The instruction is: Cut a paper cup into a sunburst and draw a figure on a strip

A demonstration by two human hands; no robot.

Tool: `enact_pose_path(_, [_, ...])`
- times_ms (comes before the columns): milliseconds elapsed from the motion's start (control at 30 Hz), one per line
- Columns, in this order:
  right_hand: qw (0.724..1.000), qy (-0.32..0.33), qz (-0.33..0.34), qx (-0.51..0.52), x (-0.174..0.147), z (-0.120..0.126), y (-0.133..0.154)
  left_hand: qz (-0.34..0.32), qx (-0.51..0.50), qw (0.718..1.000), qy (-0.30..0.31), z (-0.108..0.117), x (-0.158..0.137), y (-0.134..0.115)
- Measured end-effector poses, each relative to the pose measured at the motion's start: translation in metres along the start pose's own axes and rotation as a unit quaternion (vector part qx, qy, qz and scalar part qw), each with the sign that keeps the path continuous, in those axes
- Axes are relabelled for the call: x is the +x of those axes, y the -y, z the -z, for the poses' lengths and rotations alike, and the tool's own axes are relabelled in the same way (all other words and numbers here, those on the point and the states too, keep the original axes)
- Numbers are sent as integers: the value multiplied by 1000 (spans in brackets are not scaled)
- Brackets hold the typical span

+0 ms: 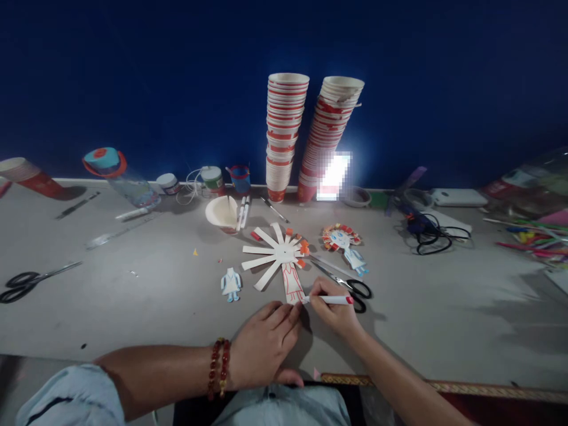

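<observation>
A cut white paper cup (pixel 284 252) lies splayed on the table, with strips fanning out and some tips curled in orange. One wide strip (pixel 291 282) points toward me and bears a red outline of a dress and legs. My left hand (pixel 270 340) lies flat, its fingertips on the near end of that strip. My right hand (pixel 332 305) is closed round a white marker with a red end (pixel 336 300), its tip by the drawn feet. Black-handled scissors (pixel 355 288) lie just beyond my right hand. A small blue-edged paper figure (pixel 231 285) lies left of the strips.
A finished-looking paper doll (pixel 342 239) lies to the right. Two tall paper cup stacks (pixel 287 136) stand against the blue wall. A paper cup (pixel 222 213), a bottle (pixel 124 177) and other scissors (pixel 38 281) are to the left. A black cord (pixel 437 236) lies to the right.
</observation>
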State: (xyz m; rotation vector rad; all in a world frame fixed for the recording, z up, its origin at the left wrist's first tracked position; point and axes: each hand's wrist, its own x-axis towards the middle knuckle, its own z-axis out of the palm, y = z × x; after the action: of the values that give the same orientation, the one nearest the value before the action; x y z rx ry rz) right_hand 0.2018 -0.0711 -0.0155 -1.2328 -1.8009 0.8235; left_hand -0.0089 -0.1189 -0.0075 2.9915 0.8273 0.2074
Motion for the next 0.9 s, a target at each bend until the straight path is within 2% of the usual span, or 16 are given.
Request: enact_pose_path(900, [1000,-24,13,11,-1,-1,-1,1,-4,1000,-2,0,-1,0])
